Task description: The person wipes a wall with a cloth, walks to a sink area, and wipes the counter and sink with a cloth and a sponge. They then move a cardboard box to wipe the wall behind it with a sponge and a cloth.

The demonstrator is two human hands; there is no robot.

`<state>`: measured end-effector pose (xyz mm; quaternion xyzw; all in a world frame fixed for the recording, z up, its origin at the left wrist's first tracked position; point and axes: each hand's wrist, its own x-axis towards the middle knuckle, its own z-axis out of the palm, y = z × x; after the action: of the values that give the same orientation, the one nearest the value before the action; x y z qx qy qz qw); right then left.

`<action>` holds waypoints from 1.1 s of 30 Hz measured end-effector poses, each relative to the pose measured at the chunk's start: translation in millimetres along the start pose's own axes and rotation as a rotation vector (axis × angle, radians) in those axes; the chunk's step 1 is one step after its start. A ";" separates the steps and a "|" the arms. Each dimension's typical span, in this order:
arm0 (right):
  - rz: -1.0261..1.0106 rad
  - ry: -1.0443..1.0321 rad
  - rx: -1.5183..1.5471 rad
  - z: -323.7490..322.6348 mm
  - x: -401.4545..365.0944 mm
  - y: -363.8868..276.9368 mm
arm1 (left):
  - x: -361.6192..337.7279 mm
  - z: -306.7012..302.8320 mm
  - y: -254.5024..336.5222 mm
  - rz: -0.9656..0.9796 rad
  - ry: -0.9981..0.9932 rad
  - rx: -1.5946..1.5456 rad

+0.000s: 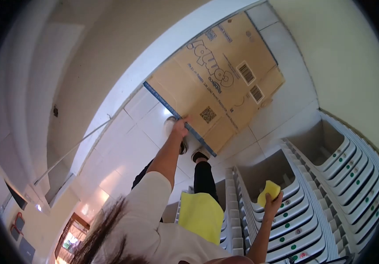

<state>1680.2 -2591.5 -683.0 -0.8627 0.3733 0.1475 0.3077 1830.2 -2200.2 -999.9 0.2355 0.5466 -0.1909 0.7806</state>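
Note:
My left hand point(180, 128) grips the near edge of a large flattened cardboard box point(176, 83), which has printed lettering, barcode labels and a dark blue strip along its edge. The cardboard spreads over the tiled floor ahead of me. On the right, my right hand point(273, 205) is closed around a yellow sponge point(269, 192), held above a stack of grey plastic bins point(286, 218). A bright yellow-green cloth point(201, 215) hangs at my front, over my dark trousers.
Another stack of grey bins point(356, 176) stands farther right, along a pale wall point(352, 57). White floor tiles point(141, 136) lie around my feet. A thin rod point(77, 145) slants at the left, with a doorway point(71, 237) at the lower left.

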 end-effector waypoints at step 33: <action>0.540 -0.610 1.546 310.9 322.8 -160.1 | 172.2 226.1 226.5 1.681 0.209 2.236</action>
<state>2009.0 -2485.6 -1010.3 -0.2171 0.4618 0.1453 0.8477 2185.4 -2152.7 -1060.4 0.9898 -0.1405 0.0170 0.0181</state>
